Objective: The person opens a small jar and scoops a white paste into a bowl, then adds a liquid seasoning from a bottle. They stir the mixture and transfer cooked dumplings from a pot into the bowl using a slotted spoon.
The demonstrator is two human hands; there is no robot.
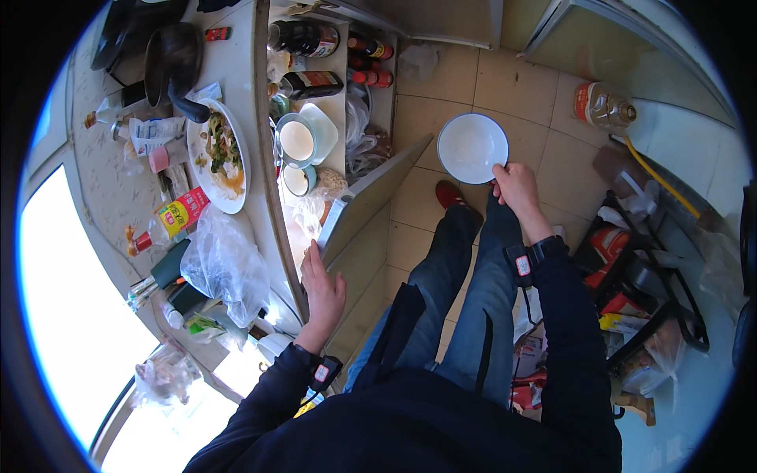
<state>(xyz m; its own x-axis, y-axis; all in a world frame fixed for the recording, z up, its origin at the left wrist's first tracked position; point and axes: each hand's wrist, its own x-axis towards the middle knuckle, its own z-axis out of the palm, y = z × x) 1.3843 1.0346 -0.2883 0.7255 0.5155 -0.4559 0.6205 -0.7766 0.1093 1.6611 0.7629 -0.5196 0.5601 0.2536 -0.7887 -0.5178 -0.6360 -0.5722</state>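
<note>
My right hand (516,188) grips the rim of a white bowl with a thin blue edge (473,148), held out over the floor tiles. My left hand (323,294) has its fingers spread against the edge of a cabinet door (378,198), which stands ajar. Inside the cabinet are stacked bowls (297,140), a light green-white container (324,133), dark sauce bottles (313,84) and plastic bags. On the counter left of the cabinet lies a white oval plate of food (236,198), with a dark pan (171,65) near it.
A sauce bottle with a yellow and red label (177,219) and a clear plastic bag (225,260) lie on the counter. An oil jug (604,107) stands on the right. A black rack (668,266) with bags is by my right arm.
</note>
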